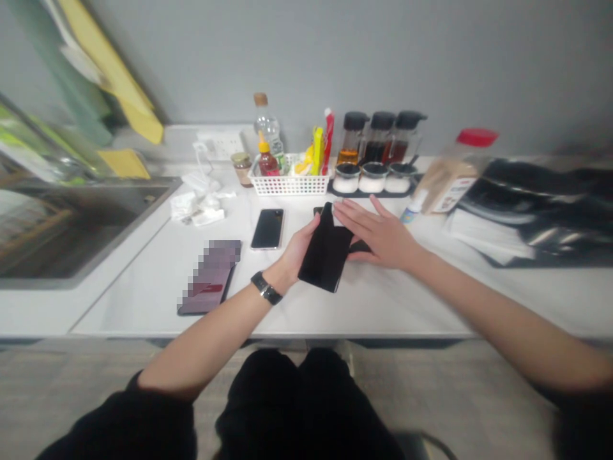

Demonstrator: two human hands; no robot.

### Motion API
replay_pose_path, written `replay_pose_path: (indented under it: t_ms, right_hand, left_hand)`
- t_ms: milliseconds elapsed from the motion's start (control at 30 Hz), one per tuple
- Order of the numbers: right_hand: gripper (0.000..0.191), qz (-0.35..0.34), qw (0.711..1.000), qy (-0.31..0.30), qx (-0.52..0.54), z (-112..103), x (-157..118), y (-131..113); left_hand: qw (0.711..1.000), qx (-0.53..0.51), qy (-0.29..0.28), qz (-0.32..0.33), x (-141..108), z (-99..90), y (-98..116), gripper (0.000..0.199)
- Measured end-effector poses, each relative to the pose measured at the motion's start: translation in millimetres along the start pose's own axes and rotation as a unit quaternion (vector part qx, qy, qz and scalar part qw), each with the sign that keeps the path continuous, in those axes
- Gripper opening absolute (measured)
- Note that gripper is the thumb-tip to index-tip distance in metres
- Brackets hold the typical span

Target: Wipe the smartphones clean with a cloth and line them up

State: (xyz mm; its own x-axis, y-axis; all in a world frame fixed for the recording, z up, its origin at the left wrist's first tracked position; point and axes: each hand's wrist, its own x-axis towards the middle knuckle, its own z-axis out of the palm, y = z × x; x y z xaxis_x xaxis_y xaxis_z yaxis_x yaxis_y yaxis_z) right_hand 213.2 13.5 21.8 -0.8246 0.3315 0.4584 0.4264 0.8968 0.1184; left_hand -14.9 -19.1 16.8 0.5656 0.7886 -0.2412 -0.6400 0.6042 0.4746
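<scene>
In the head view, a black smartphone point(325, 255) is held tilted above the white counter by my left hand point(293, 257), its thumb along the phone's left edge. A black watch is on that wrist. My right hand point(385, 237) reaches in from the right with its fingers stretched out; the fingertips are at the phone's top edge, and I cannot tell whether they press on it. Part of a dark flat object point(360, 246) shows beneath my right hand, mostly hidden. Left of my left hand, a second smartphone point(268, 229) lies on the counter.
A tablet-like device point(213, 287), partly pixelated, lies front left beside the sink point(119, 255). Crumpled white tissues point(198, 203) lie behind it. Along the wall stand a white basket point(290, 186), seasoning jars point(372, 179), dispensers point(380, 137) and a red-lidded container point(453, 182).
</scene>
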Motion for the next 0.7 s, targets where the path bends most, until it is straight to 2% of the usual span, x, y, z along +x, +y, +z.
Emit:
replay_pose_path:
  t_ms: [67,200,267,433,533,633,700]
  right_hand:
    - [0.109,0.009,1.000,0.007,0.011,9.7,10.7,-18.4]
    - [0.115,-0.047,0.998,-0.003,0.045,26.3,13.7,-60.9]
    - [0.111,-0.055,0.997,-0.008,0.048,24.6,12.4,-57.4]
    - [0.099,0.040,0.999,0.005,0.028,12.3,25.7,-17.2]
    - [0.106,0.027,0.999,0.007,0.042,16.4,27.1,-33.8]
    - [0.107,-0.014,0.999,-0.004,0.048,19.5,11.9,-62.0]
    - [0.103,-0.026,0.998,-0.019,0.045,15.8,0.6,-63.9]
  left_hand:
    - [1.000,-0.010,0.015,0.015,2.0,-2.8,0.4,0.063]
    - [0.999,-0.014,-0.010,0.032,1.4,-6.8,0.8,0.075]
    - [0.999,-0.010,-0.011,0.032,0.9,-6.5,0.8,0.075]
    - [0.996,-0.020,0.043,0.081,3.0,1.2,-0.7,0.056]
    - [0.990,-0.029,0.068,0.119,3.2,2.4,-1.7,0.056]
    - [0.993,-0.019,0.036,0.109,2.4,0.3,-1.9,0.064]
    - [0.995,-0.008,0.016,0.094,2.1,-0.3,-1.7,0.067]
